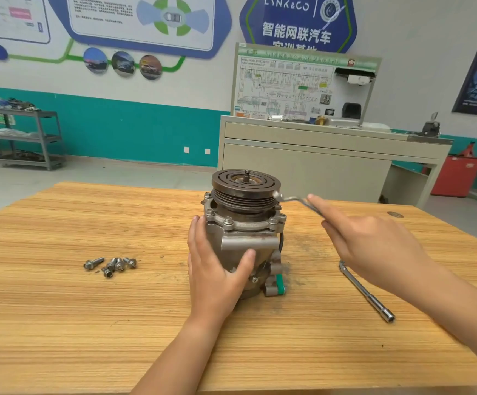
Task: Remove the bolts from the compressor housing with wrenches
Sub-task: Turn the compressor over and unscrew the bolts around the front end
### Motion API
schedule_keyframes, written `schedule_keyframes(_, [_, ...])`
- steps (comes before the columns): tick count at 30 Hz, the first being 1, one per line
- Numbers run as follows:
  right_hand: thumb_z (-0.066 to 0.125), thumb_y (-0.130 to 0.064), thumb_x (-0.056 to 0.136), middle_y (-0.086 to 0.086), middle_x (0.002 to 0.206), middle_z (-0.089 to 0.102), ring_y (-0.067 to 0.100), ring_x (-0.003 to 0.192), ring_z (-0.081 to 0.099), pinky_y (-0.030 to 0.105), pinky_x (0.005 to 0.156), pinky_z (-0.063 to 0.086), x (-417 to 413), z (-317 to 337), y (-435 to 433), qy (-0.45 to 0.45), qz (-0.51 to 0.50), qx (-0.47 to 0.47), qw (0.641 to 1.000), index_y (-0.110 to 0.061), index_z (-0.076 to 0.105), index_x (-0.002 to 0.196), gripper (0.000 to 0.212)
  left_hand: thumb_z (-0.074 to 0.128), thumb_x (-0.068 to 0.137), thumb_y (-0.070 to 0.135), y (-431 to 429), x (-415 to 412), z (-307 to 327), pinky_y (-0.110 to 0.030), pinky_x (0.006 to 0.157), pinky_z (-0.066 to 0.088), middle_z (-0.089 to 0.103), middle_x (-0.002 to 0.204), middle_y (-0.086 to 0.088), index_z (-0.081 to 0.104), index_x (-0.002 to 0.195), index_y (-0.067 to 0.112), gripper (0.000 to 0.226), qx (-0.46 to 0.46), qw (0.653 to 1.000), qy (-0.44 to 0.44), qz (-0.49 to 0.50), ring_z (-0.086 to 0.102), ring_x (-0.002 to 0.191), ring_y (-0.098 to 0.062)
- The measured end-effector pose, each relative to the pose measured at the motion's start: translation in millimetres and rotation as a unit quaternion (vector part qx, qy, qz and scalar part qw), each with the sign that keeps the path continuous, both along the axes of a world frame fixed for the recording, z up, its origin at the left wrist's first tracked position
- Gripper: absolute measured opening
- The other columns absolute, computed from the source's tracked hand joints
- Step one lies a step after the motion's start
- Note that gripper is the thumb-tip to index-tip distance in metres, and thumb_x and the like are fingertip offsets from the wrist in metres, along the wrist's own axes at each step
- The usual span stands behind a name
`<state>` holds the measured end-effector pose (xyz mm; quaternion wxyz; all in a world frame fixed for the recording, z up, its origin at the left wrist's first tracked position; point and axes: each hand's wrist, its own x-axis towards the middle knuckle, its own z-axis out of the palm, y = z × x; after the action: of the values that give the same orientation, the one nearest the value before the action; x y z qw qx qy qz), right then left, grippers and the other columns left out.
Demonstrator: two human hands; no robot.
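Observation:
The grey compressor housing (246, 238) stands upright mid-table, its dark grooved pulley (246, 185) on top. Bolts (228, 222) sit in the flange ring below the pulley. My left hand (217, 269) is wrapped around the housing's front left side. My right hand (374, 246) holds a thin offset wrench (291, 199), whose ring end rests at the flange's right edge by the pulley. Several removed bolts (112, 264) lie loose on the table to the left.
A long socket wrench (367, 292) lies on the wooden table (89, 323) right of the housing, partly under my right forearm. Beyond the table stand a beige training bench (317, 155) with a wiring board, a metal shelf cart (23, 138) and a red bin (456, 175).

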<state>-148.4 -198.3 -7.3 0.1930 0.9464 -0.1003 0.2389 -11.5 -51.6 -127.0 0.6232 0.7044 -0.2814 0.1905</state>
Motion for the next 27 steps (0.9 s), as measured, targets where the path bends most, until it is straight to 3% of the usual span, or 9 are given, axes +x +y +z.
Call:
schedule_keyframes(2, [0.019,-0.036,0.098,-0.009,0.060,0.044,0.017,0.057,0.048,0.027,0.042,0.026,-3.4,-3.8,1.5,0.041,-0.026,-0.030,0.998,-0.042,-0.007,0.142,0.052,0.062,0.066,0.065,-0.4,-2.1,1.0,-0.043,0.116,0.018,0.010,0.153,0.013,-0.008,0.131,0.059,0.096,0.031,0.999,-0.001,0.022,0.008,0.134,0.005])
schedule_keyframes(5, [0.024,-0.030,0.099,-0.008,0.059,0.038,0.017,0.055,0.043,0.026,0.040,0.021,-4.8,-2.5,7.1,0.052,-0.061,-0.052,0.995,-0.041,-0.009,0.141,0.055,0.074,0.067,0.050,-1.0,-3.9,1.5,-0.053,0.114,0.019,0.015,0.156,0.005,-0.010,0.132,0.058,0.106,0.049,0.998,0.007,0.040,0.016,0.139,-0.007])
schedule_keyframes(8, [0.028,-0.025,0.098,-0.009,0.059,0.036,0.015,0.049,0.033,0.027,0.039,0.018,-2.9,0.3,14.1,0.062,-0.078,-0.051,0.994,-0.042,-0.007,0.141,0.059,0.078,0.069,0.040,-1.7,-4.0,1.4,-0.053,0.112,0.023,0.021,0.155,0.000,-0.004,0.135,0.051,0.107,0.045,0.998,-0.001,0.047,0.022,0.141,-0.018])
schedule_keyframes(11, [0.032,-0.016,0.095,-0.007,0.059,0.032,0.013,0.047,0.026,0.028,0.041,0.016,-1.9,5.0,23.9,0.089,-0.093,-0.050,0.990,-0.040,-0.004,0.143,0.064,0.078,0.067,0.041,0.4,-3.9,0.8,-0.051,0.112,0.026,0.020,0.151,0.009,-0.009,0.132,0.059,0.111,0.036,0.999,0.003,0.035,0.020,0.141,-0.015])
schedule_keyframes(13, [0.033,-0.007,0.090,-0.006,0.059,0.031,0.013,0.047,0.024,0.027,0.041,0.016,-2.4,9.7,33.4,0.104,-0.108,-0.051,0.987,-0.034,-0.003,0.145,0.071,0.077,0.064,0.046,2.4,-5.5,2.4,-0.050,0.111,0.028,0.016,0.148,0.018,-0.017,0.126,0.066,0.115,0.038,0.999,0.015,0.021,0.019,0.141,-0.013])
schedule_keyframes(15, [0.036,0.001,0.085,-0.003,0.059,0.028,0.014,0.046,0.023,0.026,0.039,0.018,-1.9,11.9,47.0,0.135,-0.119,-0.058,0.982,-0.020,-0.002,0.147,0.075,0.075,0.063,0.049,2.1,-7.7,3.6,-0.052,0.111,0.026,0.014,0.153,0.015,-0.022,0.124,0.067,0.116,0.056,0.998,0.027,0.025,0.020,0.141,-0.015])
schedule_keyframes(18, [0.039,0.007,0.081,0.000,0.066,0.045,0.016,0.049,0.039,0.027,0.037,0.021,1.3,6.8,63.7,0.168,-0.113,-0.061,0.977,-0.003,-0.003,0.145,0.077,0.070,0.062,0.054,1.1,-12.2,3.6,-0.055,0.113,0.018,0.014,0.157,0.010,-0.020,0.126,0.062,0.110,0.063,0.997,0.036,0.033,0.018,0.142,-0.014])
schedule_keyframes(21, [0.038,0.007,0.081,0.004,0.089,0.059,0.023,0.071,0.059,0.027,0.039,0.024,2.0,7.8,67.6,0.191,-0.109,-0.055,0.974,0.001,-0.002,0.144,0.075,0.071,0.066,0.050,3.2,-13.1,3.5,-0.055,0.112,0.019,0.014,0.157,0.011,-0.014,0.125,0.065,0.105,0.054,0.997,0.043,0.020,0.020,0.141,-0.015])
schedule_keyframes(27, [0.040,0.006,0.084,0.003,0.065,0.041,0.015,0.047,0.028,0.027,0.038,0.023,2.6,21.7,72.0,0.201,-0.114,-0.088,0.969,0.001,-0.002,0.144,0.074,0.073,0.061,0.056,5.2,-12.5,4.4,-0.055,0.113,0.020,0.011,0.157,0.010,-0.016,0.125,0.065,0.111,0.055,0.998,0.040,0.011,0.015,0.143,-0.013])
